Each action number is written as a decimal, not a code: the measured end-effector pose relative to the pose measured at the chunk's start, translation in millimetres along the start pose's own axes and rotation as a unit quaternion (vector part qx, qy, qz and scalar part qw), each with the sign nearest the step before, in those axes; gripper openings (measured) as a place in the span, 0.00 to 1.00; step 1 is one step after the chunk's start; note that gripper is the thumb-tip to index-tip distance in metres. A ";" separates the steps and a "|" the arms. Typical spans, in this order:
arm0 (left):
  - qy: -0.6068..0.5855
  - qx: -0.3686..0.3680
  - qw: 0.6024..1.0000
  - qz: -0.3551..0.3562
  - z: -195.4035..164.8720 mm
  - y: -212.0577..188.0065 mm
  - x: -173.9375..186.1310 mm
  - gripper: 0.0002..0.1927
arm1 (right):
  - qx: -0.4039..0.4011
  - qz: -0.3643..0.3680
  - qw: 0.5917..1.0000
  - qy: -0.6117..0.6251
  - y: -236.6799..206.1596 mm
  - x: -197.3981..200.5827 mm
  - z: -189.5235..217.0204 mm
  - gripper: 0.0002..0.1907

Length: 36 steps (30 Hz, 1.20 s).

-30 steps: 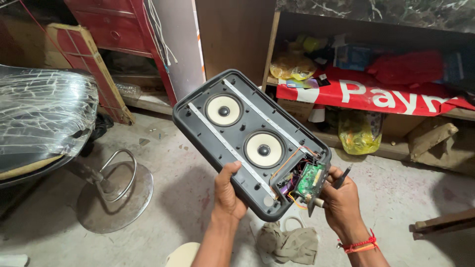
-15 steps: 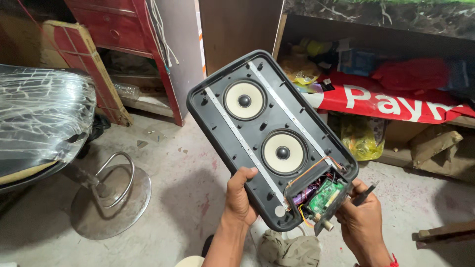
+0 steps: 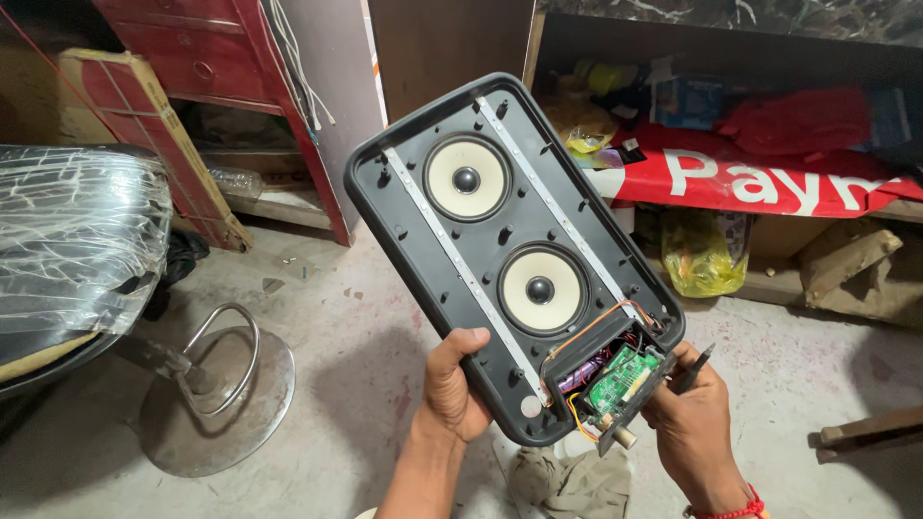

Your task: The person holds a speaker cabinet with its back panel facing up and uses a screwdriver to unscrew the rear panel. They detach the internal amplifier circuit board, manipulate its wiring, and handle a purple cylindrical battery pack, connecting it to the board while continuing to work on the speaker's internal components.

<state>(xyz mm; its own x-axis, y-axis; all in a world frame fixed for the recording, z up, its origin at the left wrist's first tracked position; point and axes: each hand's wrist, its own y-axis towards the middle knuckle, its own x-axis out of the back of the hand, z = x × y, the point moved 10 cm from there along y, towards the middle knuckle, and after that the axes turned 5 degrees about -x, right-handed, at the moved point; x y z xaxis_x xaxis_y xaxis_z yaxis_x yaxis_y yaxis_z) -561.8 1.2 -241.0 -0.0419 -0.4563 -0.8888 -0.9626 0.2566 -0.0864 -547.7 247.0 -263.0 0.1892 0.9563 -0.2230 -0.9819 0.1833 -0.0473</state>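
I hold up a black speaker box (image 3: 500,240) with its front cover off. Two cream speaker cones sit in its middle, and light strips run along both long sides. My left hand (image 3: 452,389) grips its lower left edge, thumb on the front. My right hand (image 3: 692,413) supports the lower right corner and also holds a thin dark tool (image 3: 694,367), likely a screwdriver. At that corner a green circuit board (image 3: 623,380) with coloured wires and a purple battery hangs partly out of the box.
A chair wrapped in plastic (image 3: 67,250) with a round chrome base (image 3: 216,394) stands at left. Red wooden furniture (image 3: 240,77) is behind. A shelf at right holds a red banner (image 3: 769,178), bags and boxes. A crumpled cloth (image 3: 567,481) lies on the concrete floor below my hands.
I have lifted the speaker box higher and closer to my view, and tilted it more upright. Both hands kept their grip at its lower end.
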 end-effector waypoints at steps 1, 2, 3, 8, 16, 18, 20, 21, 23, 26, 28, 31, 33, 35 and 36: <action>0.007 -0.001 1.000 0.002 -0.4 0.4 1.1 0.31 | -0.001 -0.001 1.000 0.001 -0.4 0.1 -0.2 0.08; 0.013 -0.002 1.000 0.004 -0.7 0.3 2.3 0.31 | -0.003 -0.002 1.000 0.001 -0.9 -0.1 -0.5 0.08; 0.021 -0.003 1.000 0.005 -1.2 -0.1 3.2 0.31 | -0.005 -0.002 1.000 0.003 -1.1 -0.8 -0.7 0.09; 0.064 -0.041 0.997 0.019 -5.6 -3.5 1.3 0.30 | -0.014 0.001 0.999 0.029 -2.4 -3.2 0.2 0.08; 0.055 -0.058 0.996 0.044 -2.1 -2.5 -7.1 0.30 | -0.007 -0.008 1.000 0.005 -0.6 1.5 3.7 0.08; 0.055 -0.056 0.996 0.029 0.2 0.0 -3.5 0.29 | 0.008 -0.002 1.000 -0.004 0.7 0.5 8.4 0.10; 0.051 -0.064 0.996 0.017 0.5 2.6 0.3 0.28 | -0.007 -0.010 1.000 -0.025 2.1 1.8 8.7 0.10; 0.049 -0.068 0.996 0.010 0.7 3.1 2.7 0.27 | -0.016 -0.013 0.999 -0.035 2.3 1.8 8.7 0.11; 0.033 -0.066 0.997 0.009 4.1 3.6 5.0 0.26 | 0.027 -0.059 0.996 -0.060 -1.6 4.5 17.6 0.14; 0.020 -0.079 0.997 0.000 5.4 6.7 8.1 0.24 | 0.071 -0.099 0.991 -0.054 -8.5 8.9 33.0 0.13; 0.017 -0.092 0.996 -0.011 2.4 8.0 11.3 0.23 | 0.110 -0.087 0.989 -0.048 -13.5 4.9 46.2 0.18; 0.014 -0.112 0.993 -0.029 -4.2 9.4 15.9 0.21 | 0.182 -0.025 0.979 -0.088 -26.6 -9.7 70.5 0.34; 0.017 -0.127 0.991 -0.044 -9.4 9.3 19.0 0.19 | 0.213 0.017 0.965 -0.155 -35.2 -25.5 80.1 0.50; 0.015 -0.126 0.991 -0.047 -10.7 9.2 18.9 0.19 | 0.207 0.007 0.935 -0.288 -39.1 -37.8 81.0 0.65; 0.013 -0.126 0.991 -0.049 -11.1 8.9 18.6 0.20 | 0.201 0.002 0.914 -0.352 -40.7 -43.7 81.1 0.72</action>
<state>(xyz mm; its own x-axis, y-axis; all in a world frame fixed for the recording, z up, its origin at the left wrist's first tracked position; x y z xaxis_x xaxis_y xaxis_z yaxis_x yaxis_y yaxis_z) -574.1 -14.5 -253.4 0.0511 -0.4912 -0.8696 -0.9985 -0.0093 -0.0534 -516.4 216.2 -172.4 0.2744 0.8408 0.4667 -0.9317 0.1124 0.3454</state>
